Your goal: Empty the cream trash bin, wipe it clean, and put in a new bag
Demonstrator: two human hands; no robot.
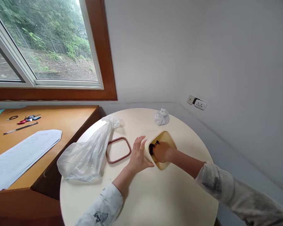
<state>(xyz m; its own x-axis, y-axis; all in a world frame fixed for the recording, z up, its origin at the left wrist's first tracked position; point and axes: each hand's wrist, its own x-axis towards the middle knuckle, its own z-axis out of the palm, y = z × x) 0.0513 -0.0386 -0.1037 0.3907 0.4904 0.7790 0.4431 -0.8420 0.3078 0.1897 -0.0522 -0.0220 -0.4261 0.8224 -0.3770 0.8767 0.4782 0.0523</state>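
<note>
A small cream plastic bin (165, 135) with rounded corners is tilted on the round table, its mouth facing me. My left hand (138, 157) grips its left side near the rim, thumb below and fingers above. My right hand (162, 152) reaches into the mouth, its fingers closed at a dark, almost black clump (151, 148) whose kind I cannot make out. The fingertips are partly hidden. Left of my left hand lies a brown rounded-square ring (119, 162), flat on the table. A crumpled clear plastic bag (85, 157) rests beside the ring.
A crumpled white wad (162, 116) sits at the far side of the round white table (151, 201). On the left, a wooden desk (70, 114) holds papers (25, 153), a pen (20, 128) and keys (29, 118). A wall socket (200, 104) is behind, at right.
</note>
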